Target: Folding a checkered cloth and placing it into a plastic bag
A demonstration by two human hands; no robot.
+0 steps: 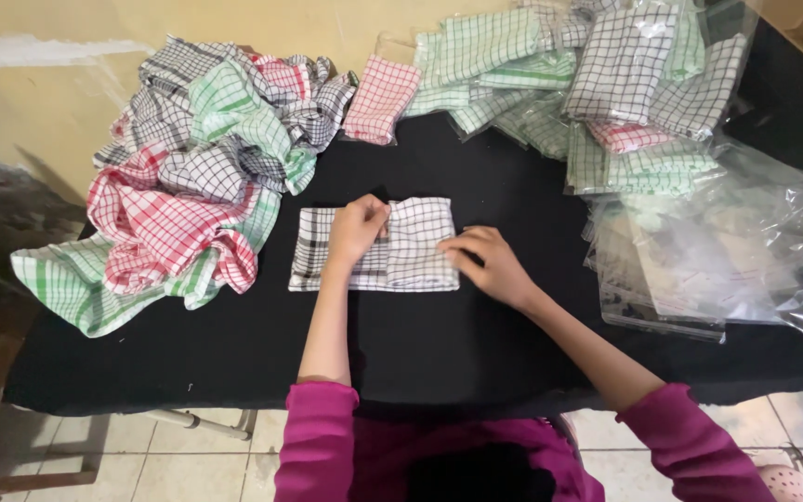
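A black-and-white checked cloth (411, 256) lies partly folded on the black table (439, 344), its right part doubled over. My left hand (357, 228) pinches the folded edge near the cloth's middle. My right hand (487, 262) presses flat on the cloth's right edge. Both arms wear magenta sleeves.
A loose heap of red, green and black checked cloths (192, 167) fills the table's left side. Folded cloths in clear bags (606, 84) are stacked at the back right, a pink one (380, 98) apart. Empty clear plastic bags (717, 251) lie at the right. Tiled floor shows below.
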